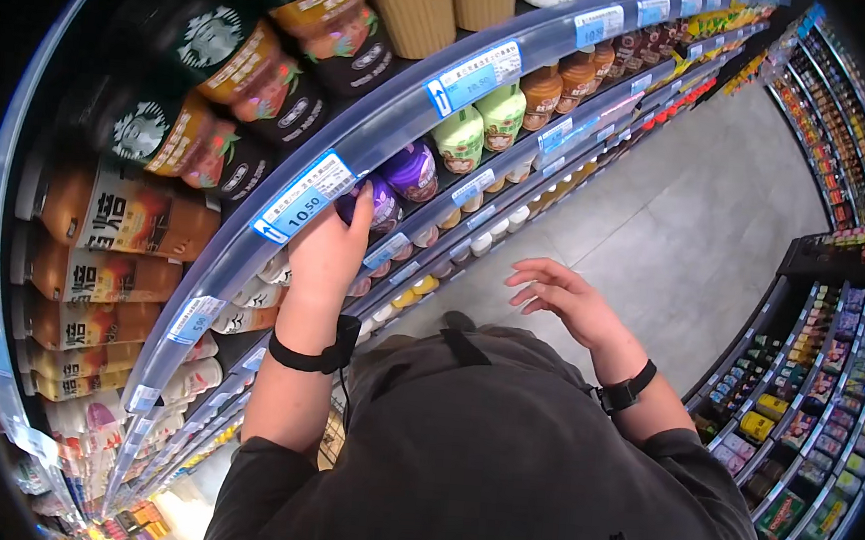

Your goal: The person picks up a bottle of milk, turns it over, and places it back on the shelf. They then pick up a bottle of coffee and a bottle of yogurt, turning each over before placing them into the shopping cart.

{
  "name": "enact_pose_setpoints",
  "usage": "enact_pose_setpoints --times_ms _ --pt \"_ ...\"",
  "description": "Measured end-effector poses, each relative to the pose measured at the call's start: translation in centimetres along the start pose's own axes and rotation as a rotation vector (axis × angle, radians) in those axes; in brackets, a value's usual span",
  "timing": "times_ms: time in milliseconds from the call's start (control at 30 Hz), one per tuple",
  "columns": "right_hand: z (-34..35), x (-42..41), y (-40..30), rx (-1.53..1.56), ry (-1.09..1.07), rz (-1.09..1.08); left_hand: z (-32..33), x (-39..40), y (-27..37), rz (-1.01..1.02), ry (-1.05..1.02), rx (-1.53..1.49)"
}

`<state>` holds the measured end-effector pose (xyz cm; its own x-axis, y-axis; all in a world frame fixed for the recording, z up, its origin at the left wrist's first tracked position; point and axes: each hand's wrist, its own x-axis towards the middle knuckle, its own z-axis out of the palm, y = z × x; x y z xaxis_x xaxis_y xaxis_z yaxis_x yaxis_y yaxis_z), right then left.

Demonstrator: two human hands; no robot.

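Observation:
My left hand (pixel 328 251) reaches in under the upper shelf's price rail (pixel 382 135). Its thumb lies against a purple bottle (pixel 378 204), while the other fingers are hidden behind the rail, so I cannot tell whether it grips. A second purple bottle (pixel 411 169) stands just beyond, followed along the row by light green bottles (pixel 480 129). White bottles with dark print (pixel 256 297) are on the near side of my left wrist. Over the grey floor, my right hand (pixel 562 298) hangs with its fingers loosely bent and apart, holding nothing.
Dark Starbucks bottles (pixel 215 40) and orange-brown bottles (pixel 128 207) fill the shelf above. Lower shelf rails (pixel 476 190) project below my left arm. Across the tiled floor (pixel 656 188) stand more stocked shelves (pixel 798 416). Part of a wire basket (pixel 332 436) shows beside my body.

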<state>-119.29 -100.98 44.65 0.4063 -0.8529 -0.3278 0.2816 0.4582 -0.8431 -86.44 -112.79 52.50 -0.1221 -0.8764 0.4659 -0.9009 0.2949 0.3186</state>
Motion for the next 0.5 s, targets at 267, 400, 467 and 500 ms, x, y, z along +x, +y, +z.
enact_pose_setpoints --times_ms 267,400,467,500 --pt "2.5 3.7 -1.4 -0.157 -0.169 0.057 -1.9 -6.6 -2.9 -0.185 -0.072 -0.301" --pt "5.5 7.5 -1.6 -0.214 -0.299 0.112 -5.9 -11.8 -4.6 -0.031 -0.144 -0.319" --pt "7.8 9.7 -1.1 -0.257 -0.410 0.146 -7.2 -16.0 -6.5 -0.033 -0.087 -0.263" --pt "9.3 10.6 -0.9 -0.289 -0.480 0.169 -8.0 -18.4 -7.3 -0.052 -0.171 -0.204"
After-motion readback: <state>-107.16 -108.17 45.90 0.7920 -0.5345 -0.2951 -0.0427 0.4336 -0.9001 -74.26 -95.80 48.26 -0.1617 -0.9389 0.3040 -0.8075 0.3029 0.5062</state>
